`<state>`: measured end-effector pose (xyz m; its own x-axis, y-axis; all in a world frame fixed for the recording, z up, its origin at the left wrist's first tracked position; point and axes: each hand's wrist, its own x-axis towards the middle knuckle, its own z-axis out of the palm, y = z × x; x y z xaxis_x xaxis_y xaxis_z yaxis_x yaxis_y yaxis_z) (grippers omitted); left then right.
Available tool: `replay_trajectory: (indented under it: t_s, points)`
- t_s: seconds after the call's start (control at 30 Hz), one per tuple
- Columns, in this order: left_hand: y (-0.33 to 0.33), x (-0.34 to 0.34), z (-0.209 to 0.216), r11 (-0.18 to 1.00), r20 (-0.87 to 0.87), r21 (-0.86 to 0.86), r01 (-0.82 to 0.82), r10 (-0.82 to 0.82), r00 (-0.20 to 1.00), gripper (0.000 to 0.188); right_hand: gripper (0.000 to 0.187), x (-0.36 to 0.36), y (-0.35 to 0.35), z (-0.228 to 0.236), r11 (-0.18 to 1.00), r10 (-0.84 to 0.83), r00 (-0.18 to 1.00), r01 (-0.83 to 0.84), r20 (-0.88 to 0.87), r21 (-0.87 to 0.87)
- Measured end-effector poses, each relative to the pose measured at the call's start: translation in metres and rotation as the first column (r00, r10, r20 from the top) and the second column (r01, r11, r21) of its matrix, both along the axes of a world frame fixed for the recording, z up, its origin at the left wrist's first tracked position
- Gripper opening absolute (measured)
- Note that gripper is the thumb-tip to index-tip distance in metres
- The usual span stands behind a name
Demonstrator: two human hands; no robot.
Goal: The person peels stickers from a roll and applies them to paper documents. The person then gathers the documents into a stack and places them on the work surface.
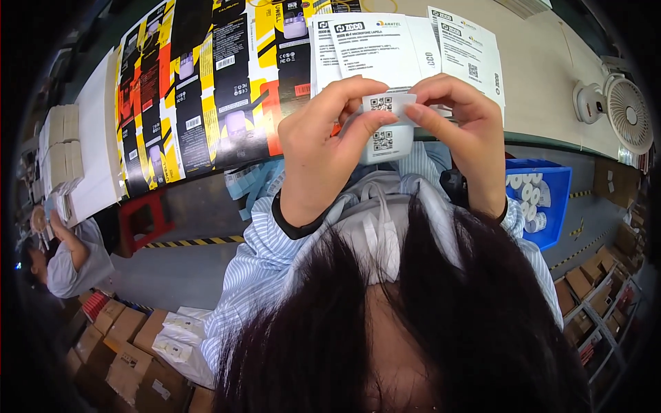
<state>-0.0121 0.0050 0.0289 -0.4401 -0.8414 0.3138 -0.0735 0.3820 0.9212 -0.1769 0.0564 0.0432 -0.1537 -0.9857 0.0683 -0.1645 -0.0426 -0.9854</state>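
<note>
OK so the left hand [317, 141] and right hand [471, 131] both pinch a white paper strip with black square codes [383, 142], upper middle of frame, long axis looking up-down between them, neither really nearer.

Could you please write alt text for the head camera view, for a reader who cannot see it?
A person's left hand and right hand pinch a white label strip with square codes. On the table ahead lie printed white papers and flat colourful packaging; a white fan stands at right.
</note>
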Motion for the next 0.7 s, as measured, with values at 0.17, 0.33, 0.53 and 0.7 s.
replay_trajectory:
  t_s: [0.17, 0.33, 0.53, 0.7]
  points:
    - [-0.003, 0.001, 0.000, 0.978, 0.084, 0.207, 0.037, -0.055, 0.995, 0.019, 0.011, -0.008, -0.006, 0.010, 0.963, -0.197, 0.974, 0.213, 0.108, -0.163]
    - [-0.007, -0.004, -0.012, 0.992, 0.057, 0.023, 0.127, -0.128, 0.990, 0.009, 0.010, -0.019, -0.017, 0.007, 0.982, -0.175, 0.980, 0.167, 0.091, 0.092]
    - [-0.010, -0.010, -0.024, 0.979, 0.140, 0.034, 0.203, -0.205, 0.969, 0.009, 0.013, -0.021, -0.033, -0.021, 0.948, -0.147, 0.989, 0.149, -0.030, 0.282]
    - [-0.012, -0.010, -0.027, 0.984, 0.139, 0.040, 0.175, -0.179, 0.974, 0.010, 0.014, -0.019, -0.036, -0.021, 0.940, -0.143, 0.985, 0.164, -0.091, 0.299]
